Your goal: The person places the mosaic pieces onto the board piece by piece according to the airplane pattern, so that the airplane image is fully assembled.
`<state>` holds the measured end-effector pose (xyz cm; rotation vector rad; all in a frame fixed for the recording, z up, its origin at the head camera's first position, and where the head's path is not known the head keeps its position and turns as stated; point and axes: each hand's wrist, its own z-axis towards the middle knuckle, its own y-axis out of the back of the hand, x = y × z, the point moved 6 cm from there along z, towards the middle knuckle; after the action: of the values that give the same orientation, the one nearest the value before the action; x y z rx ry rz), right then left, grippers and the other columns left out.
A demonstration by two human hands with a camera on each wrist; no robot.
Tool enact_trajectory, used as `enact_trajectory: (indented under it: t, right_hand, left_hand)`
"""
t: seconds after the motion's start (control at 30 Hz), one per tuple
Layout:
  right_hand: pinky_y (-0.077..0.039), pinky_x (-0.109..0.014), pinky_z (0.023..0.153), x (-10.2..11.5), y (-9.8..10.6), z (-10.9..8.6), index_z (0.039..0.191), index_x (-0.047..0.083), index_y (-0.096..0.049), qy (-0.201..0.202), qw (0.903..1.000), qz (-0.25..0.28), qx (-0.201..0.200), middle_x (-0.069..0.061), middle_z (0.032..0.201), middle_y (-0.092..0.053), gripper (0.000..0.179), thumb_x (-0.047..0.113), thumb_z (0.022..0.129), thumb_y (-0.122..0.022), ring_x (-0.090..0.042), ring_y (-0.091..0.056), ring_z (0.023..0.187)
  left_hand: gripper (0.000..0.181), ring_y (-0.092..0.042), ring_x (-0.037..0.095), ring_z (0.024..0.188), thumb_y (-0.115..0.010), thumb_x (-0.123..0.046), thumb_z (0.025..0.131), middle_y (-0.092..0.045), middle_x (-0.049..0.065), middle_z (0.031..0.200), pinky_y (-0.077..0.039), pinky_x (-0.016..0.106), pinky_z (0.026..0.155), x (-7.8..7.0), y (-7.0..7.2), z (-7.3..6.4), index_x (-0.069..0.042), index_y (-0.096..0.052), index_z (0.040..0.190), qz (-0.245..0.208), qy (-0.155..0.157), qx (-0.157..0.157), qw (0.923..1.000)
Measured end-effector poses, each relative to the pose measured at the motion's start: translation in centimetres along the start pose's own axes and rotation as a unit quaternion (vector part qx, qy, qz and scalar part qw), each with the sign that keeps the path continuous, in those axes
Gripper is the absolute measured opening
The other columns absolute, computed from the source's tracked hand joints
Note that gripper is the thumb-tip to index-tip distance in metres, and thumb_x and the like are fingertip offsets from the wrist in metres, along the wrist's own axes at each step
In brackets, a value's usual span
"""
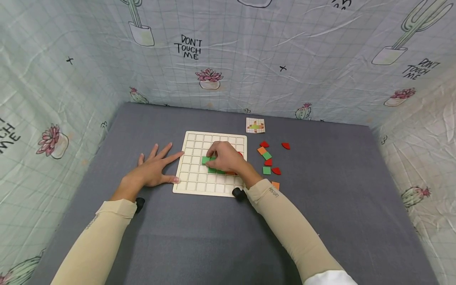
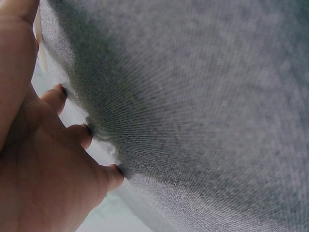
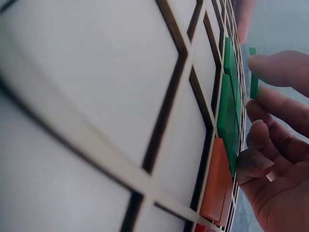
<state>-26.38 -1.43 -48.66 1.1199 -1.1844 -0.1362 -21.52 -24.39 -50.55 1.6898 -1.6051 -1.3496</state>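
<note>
A pale wooden grid board point(image 1: 192, 184) lies on the grey table. My left hand point(image 1: 151, 171) is spread flat at its left edge, the thumb and a fingertip touching the border; in the left wrist view, fingertips rest on the grey cloth. Over the middle of the board, my right hand point(image 1: 229, 156) pinches a thin green square tile point(image 3: 254, 79) between thumb and finger, just off the surface. Beneath it, green tiles point(image 3: 226, 108) and orange tiles point(image 3: 214, 186) sit in the grid's cells. A red piece point(image 1: 240, 153) shows partly behind the right hand.
Right of the board lie loose pieces: red quarter-rounds point(image 1: 286, 146), green squares point(image 1: 266, 170) and orange squares point(image 1: 275, 185). A small pattern card point(image 1: 255, 125) lies behind them. Printed fabric point(image 1: 242, 55) encloses the table at the back and sides.
</note>
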Motion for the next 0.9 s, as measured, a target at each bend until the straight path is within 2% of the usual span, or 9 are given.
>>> enact_trajectory:
  t: [0.4, 0.63, 0.9]
  right_hand:
    - [-0.055, -0.032, 0.086, 0.12, -0.31, 0.37, 0.111, 0.006, -0.079, -0.017, 0.9997, -0.015, 0.011, -0.007, 0.115, -0.075, 0.023, 0.019, 0.092, -0.079, -0.021, -0.067, 0.099]
    - [-0.056, -0.033, 0.086, 0.11, -0.44, 0.55, 0.110, 0.005, -0.079, -0.025, 0.9994, -0.022, 0.008, -0.007, 0.114, -0.075, 0.022, 0.019, 0.091, -0.079, -0.020, -0.068, 0.098]
    - [-0.056, -0.037, 0.092, 0.33, -0.66, 0.67, 0.111, 0.004, -0.079, -0.030, 0.9990, -0.031, 0.008, -0.009, 0.117, -0.075, 0.024, 0.018, 0.092, -0.078, -0.023, -0.069, 0.104]
  left_hand:
    - [0.100, 0.012, 0.052, 0.160, -0.071, -0.068, 0.086, 0.006, 0.009, 0.178, 0.002, 0.084, 0.116, -0.16, 0.19, -0.17, -0.040, -0.020, 0.167, -0.002, 0.005, 0.002, 1.0000]
    - [0.100, 0.012, 0.052, 0.160, -0.071, -0.068, 0.086, 0.005, 0.009, 0.179, 0.002, 0.084, 0.116, -0.16, 0.15, -0.21, -0.040, -0.019, 0.167, -0.001, 0.006, 0.001, 1.0000]
    - [0.100, 0.011, 0.053, 0.160, -0.071, -0.069, 0.086, 0.005, 0.010, 0.178, 0.002, 0.085, 0.116, -0.20, 0.18, -0.23, -0.039, -0.020, 0.167, -0.003, 0.005, -0.001, 1.0000]
